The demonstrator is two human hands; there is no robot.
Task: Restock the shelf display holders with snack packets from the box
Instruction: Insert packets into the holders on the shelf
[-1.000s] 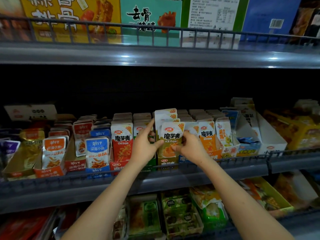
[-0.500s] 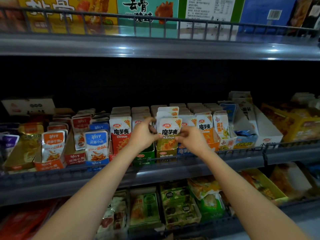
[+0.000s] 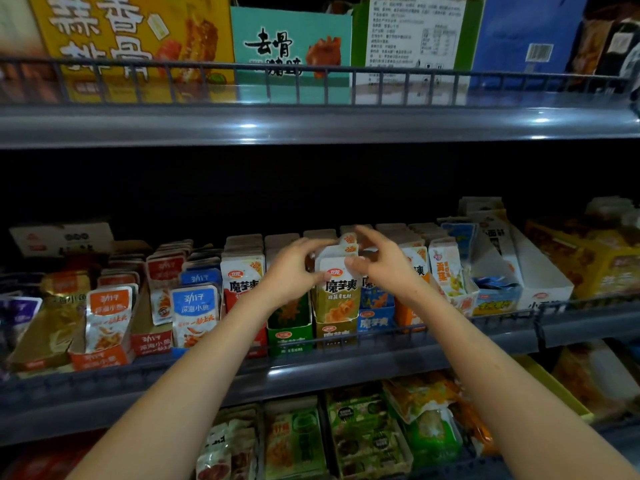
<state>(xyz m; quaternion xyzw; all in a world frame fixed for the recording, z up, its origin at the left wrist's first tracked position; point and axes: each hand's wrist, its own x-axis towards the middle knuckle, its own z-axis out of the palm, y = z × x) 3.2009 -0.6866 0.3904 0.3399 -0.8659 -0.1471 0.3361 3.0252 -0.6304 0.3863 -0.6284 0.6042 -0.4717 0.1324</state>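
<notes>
Head view: snack packet (image 3: 337, 292) stands upright, label facing outward.

dim and bluish overall. lit, it seems, from above and in front — small white glints strung along the upper shelf edge (image 3: 311, 126), strongest near its middle and toward its right end. directly below that edge, near-black shadow across the back of the bay. above it, printed boxes (image 3: 138, 39) moderately bright yet soft. further below, left hand (image 3: 294, 268) and right hand (image 3: 381, 268) smeared by motion blur, fingertips ghosted, the snack packet (image 3: 337, 292) between them only just legible. below both ends of the edge, muddy, grainy and out of focus. bowed by the wide lens — bending downward at the far right end.
</notes>
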